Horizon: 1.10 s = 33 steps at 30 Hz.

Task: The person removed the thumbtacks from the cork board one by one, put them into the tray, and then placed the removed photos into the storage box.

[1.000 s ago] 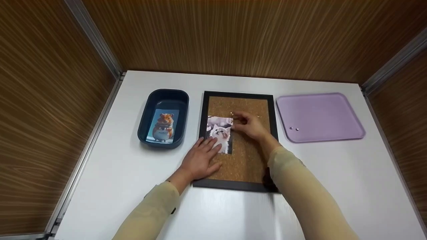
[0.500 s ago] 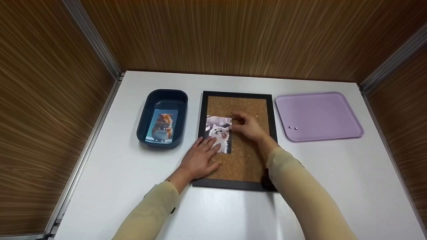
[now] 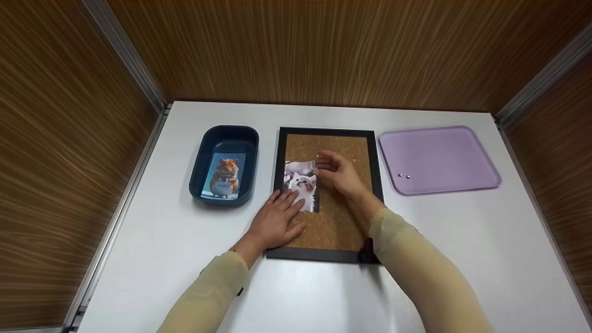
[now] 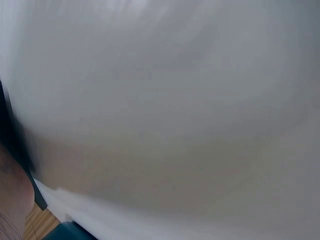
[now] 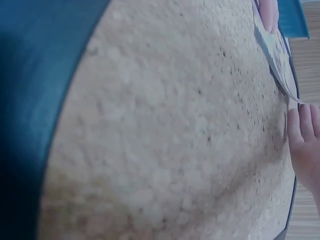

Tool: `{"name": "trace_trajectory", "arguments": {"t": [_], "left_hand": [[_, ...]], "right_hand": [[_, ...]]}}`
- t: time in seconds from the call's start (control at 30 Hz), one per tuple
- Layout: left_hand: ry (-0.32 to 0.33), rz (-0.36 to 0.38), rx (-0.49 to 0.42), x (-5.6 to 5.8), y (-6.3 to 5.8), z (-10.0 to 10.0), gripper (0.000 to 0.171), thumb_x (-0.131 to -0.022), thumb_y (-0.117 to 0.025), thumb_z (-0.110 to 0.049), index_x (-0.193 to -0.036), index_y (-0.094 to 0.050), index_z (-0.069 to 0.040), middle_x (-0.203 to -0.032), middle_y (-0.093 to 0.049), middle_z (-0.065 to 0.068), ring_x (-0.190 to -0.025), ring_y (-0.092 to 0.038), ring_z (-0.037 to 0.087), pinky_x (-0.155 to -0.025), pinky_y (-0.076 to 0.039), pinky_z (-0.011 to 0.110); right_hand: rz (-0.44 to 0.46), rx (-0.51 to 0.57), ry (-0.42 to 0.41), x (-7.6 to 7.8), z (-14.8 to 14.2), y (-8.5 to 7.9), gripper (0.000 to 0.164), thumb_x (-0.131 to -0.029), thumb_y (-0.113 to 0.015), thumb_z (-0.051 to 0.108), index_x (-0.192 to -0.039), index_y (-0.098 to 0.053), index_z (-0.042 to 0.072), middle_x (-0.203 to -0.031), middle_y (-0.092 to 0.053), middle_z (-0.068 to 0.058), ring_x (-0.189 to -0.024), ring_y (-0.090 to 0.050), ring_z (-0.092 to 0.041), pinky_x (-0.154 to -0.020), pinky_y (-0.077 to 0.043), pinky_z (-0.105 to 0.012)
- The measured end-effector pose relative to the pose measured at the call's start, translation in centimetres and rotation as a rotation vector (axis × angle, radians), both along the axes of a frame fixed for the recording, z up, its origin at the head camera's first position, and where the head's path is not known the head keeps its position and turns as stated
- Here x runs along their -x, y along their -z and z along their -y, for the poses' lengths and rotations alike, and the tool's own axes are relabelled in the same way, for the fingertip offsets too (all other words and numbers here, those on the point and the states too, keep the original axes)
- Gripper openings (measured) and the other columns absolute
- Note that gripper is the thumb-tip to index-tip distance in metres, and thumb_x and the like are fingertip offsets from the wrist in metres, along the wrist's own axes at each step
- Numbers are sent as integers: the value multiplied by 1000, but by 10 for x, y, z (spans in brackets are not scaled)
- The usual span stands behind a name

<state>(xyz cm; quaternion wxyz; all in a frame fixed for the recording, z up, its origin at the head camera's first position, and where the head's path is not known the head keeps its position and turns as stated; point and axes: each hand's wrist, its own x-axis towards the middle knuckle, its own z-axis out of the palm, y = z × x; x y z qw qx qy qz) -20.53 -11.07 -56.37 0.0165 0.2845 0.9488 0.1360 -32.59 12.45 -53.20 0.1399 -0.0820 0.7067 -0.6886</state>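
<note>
A cat photo (image 3: 303, 182) lies on a black-framed cork board (image 3: 342, 231) in the head view. My left hand (image 3: 273, 224) presses flat on the photo's lower left part and the board, fingers spread. Up at the photo's top right corner, my right hand (image 3: 344, 175) has its thumb and fingers curled about the edge. The right wrist view shows the photo (image 5: 275, 60) bending up off the cork towards the right hand's fingers (image 5: 305, 125). A tiny bright spot shows by the right fingertips; what it is I cannot tell.
Left of the board stands a dark blue tray (image 3: 196, 178) with a hamster photo (image 3: 225, 178) in it. To the right, a purple tray (image 3: 439, 159) bears two small silvery pins (image 3: 403, 176). Wood-patterned panels (image 3: 323, 55) wall in the white table (image 3: 148, 240).
My right hand has shifted slightly left, and the photo's top right corner now bends up. The left hand stays in place on the photo.
</note>
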Motion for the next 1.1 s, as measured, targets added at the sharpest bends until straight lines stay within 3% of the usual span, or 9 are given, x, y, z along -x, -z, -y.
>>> {"name": "trace_trajectory", "arguments": {"t": [0.2, 0.5, 0.7, 1.1], "left_hand": [[-4, 17, 13, -1, -1, -1, 69, -107, -43, -58, -164, -43, -19, -172, -34, 6, -159, -28, 25, -131, -14, 46], [-4, 20, 21, -2, 3, 0, 70, -107, -43, -59, -165, -43, -20, -172, -33, 5, -160, -27, 25, -131, -13, 46], [-1, 14, 14, -2, 2, -1, 70, -107, -43, -59, -165, -43, -19, -172, -33, 6, -159, -28, 25, -131, -13, 46], [-7, 27, 5, 1, 0, 0, 71, -106, -44, -60, -164, -43, -20, -172, -33, 6, -160, -26, 25, -131, -12, 47]], "right_hand": [[24, 29, 54, -3, 4, -2, 60, -96, -70, -10, -151, -47, -10, -139, -61, -30, -130, -60, -42, -104, -55, -34], [121, 101, 99, -9, 3, 0, 61, -96, -72, -5, -153, -48, -6, -142, -57, -27, -126, -63, -34, -93, -60, -32], [131, 94, 77, -14, -2, 5, 60, -96, -70, -8, -152, -49, -7, -142, -58, -29, -114, -68, -28, -87, -62, -31], [155, 84, -9, -24, -9, 2, 54, -96, -70, -9, -148, -54, -7, -138, -61, -29, -115, -69, -32, -88, -63, -41]]}}
